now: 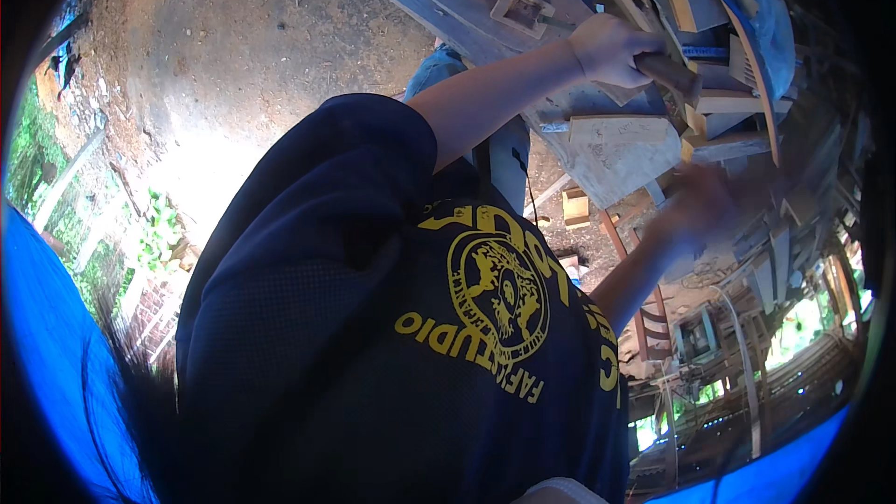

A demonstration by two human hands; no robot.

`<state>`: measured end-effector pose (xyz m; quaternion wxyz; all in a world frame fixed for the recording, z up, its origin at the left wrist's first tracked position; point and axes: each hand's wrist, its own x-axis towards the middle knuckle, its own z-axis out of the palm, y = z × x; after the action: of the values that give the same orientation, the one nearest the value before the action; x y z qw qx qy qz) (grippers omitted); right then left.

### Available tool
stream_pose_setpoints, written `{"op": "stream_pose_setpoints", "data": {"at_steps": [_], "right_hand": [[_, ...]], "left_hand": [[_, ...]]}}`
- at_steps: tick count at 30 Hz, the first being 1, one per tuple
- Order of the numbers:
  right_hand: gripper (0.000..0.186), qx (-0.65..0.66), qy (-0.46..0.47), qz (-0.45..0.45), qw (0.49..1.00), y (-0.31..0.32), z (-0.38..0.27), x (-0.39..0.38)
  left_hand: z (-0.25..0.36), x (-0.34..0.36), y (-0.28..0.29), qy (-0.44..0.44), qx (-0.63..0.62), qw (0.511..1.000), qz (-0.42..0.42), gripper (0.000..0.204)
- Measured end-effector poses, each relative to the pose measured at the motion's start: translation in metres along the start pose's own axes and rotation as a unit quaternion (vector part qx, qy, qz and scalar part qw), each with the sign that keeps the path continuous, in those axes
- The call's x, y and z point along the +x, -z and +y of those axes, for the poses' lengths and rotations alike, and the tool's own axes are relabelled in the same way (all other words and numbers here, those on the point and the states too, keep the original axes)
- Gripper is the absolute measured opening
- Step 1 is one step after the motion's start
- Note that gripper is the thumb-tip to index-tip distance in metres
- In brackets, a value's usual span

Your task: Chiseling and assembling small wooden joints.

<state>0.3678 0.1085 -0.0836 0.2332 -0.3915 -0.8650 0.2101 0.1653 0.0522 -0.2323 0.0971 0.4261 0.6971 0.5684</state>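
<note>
My left hand [611, 47] reaches out from a dark navy sleeve and is closed around the brown wooden handle of a tool [670, 73] over a cluttered workbench. Just beyond it lies a small rectangular wooden frame [521, 9]. A pale, angular wooden board [621, 154] lies below the hand. My right hand [702, 207] is blurred with motion, to the right of that board's lower edge. Its fingers are too smeared to tell whether it holds anything. My own navy shirt with a yellow print fills the middle of the view.
Wooden offcuts, blocks and slats [719, 103] pile up at the upper right. Bare dirt ground with sawdust [215, 56] spreads at the upper left, with green plants [154, 224] at its edge. A small wooden block [575, 205] lies below the bench. A blue sheet [47, 336] borders the left.
</note>
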Motion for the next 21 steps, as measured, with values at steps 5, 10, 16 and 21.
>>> {"op": "stream_pose_setpoints", "data": {"at_steps": [5, 10, 16, 21], "right_hand": [[0.044, 0.261, -0.294, -0.137, 0.909, -0.001, -0.059, 0.003], [0.045, 0.204, -0.302, -0.036, 0.931, 0.024, -0.060, 0.020], [0.040, 0.215, -0.335, -0.095, 0.912, 0.006, -0.059, -0.023], [0.036, 0.185, -0.330, -0.140, 0.915, 0.002, -0.062, -0.029]], "left_hand": [[-0.015, -0.010, 0.008, -0.011, 0.001, 1.000, -0.021, 0.023], [-0.006, -0.020, 0.011, -0.043, 0.015, 0.993, -0.106, 0.027], [0.015, -0.034, 0.014, -0.068, 0.045, 0.976, -0.201, 0.044], [0.018, -0.031, 0.016, -0.058, 0.073, 0.965, -0.246, 0.046]]}}
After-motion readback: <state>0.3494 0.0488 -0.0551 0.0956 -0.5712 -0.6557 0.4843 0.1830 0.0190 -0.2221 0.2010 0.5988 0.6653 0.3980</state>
